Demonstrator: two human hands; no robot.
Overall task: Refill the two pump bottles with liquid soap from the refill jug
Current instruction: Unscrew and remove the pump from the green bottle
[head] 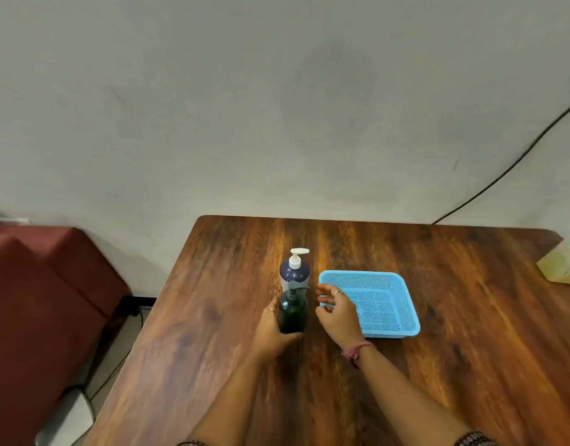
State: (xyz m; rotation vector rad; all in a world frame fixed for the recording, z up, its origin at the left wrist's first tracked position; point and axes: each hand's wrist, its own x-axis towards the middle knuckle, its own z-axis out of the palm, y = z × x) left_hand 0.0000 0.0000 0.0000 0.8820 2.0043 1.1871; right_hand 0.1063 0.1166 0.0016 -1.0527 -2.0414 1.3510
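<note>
Dark green plastic pump bottle [292,313] at frame centre on the wooden surface [438,365] is gripped by the left hand [272,329], likely steadying it; right hand [336,312] hovers loosely spread beside it, holding nothing.

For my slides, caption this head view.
Left hand grips dark pump bottle; right hand hovers open beside blue basket.

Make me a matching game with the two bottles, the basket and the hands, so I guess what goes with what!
Things:
1. dark bottle
2. white-pump bottle
3. basket
4. right hand

Matches:
A. light blue, with holes
B. held by the left hand
C. open, holding nothing
D. stands behind the other bottle

Pairs: 1-B, 2-D, 3-A, 4-C
</note>
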